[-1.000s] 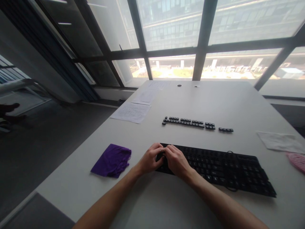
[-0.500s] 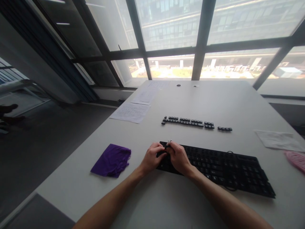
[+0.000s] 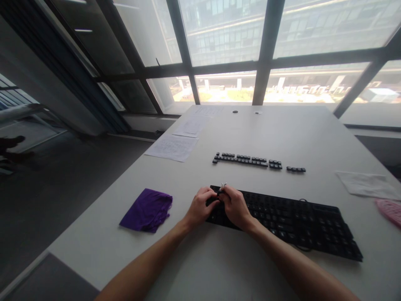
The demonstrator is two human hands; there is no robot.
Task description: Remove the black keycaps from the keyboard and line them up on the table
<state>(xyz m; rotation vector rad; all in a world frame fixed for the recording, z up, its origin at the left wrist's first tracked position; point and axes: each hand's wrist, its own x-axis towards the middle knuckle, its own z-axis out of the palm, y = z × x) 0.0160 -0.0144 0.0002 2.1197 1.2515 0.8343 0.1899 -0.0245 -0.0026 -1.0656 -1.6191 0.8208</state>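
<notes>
Over the left end of a black keyboard (image 3: 288, 219), my two hands meet, fingertips nearly touching. My right hand (image 3: 234, 207) is closed around what looks like a small keycap puller (image 3: 222, 187), with pale metal prongs sticking up above the fingers and a dark part below. My left hand (image 3: 202, 205) is closed too, thumb and forefinger pinched against a small dark piece by the right fingertips; I cannot tell whether it is a keycap or part of the tool. Beyond the keyboard, loose black keycaps (image 3: 241, 159) lie in rows, with a short separate row (image 3: 296, 169) at the right.
A folded purple cloth (image 3: 146, 210) lies left of my hands. Printed sheets (image 3: 172, 147) run along the table's left edge. On the right are a white cloth or sheet (image 3: 365, 184) and a pink cloth (image 3: 388, 212). The white table (image 3: 266, 129) reaches toward the windows.
Both hands stay almost where they were over the keyboard. The pale prongs have shifted very slightly; the keycap rows and cloths have not moved.
</notes>
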